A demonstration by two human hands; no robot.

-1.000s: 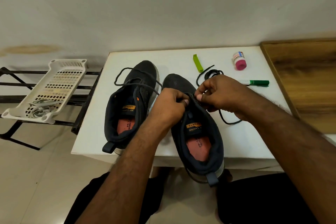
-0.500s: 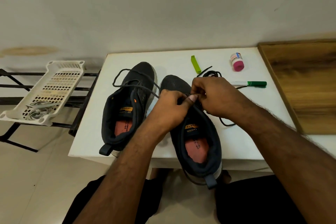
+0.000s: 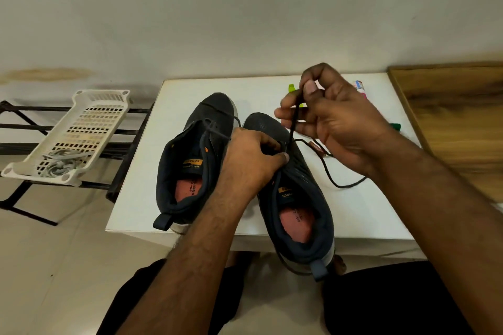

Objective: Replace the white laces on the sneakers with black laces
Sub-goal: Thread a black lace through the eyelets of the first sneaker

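Two dark sneakers stand side by side on the small white table (image 3: 362, 215), heels toward me. The left sneaker (image 3: 190, 160) carries a dark lace across its top. My left hand (image 3: 250, 160) grips the tongue area of the right sneaker (image 3: 302, 198), fingers curled over its eyelets. My right hand (image 3: 337, 119) is raised above the toe and pinches the black lace (image 3: 292, 128) between thumb and forefinger. That lace runs taut down to the shoe; its free tail loops over the table to the right.
A white perforated tray (image 3: 89, 128) holding pale laces sits on a black metal rack (image 3: 24, 128) at left. A green clip (image 3: 291, 87), a pink-capped bottle (image 3: 360, 88) and a green marker (image 3: 395, 126) lie behind my right hand. A wooden surface (image 3: 457, 122) adjoins the table's right side.
My right hand has risen up and away from the shoe, drawing the black lace out taut. My left hand stays on the right sneaker's tongue.
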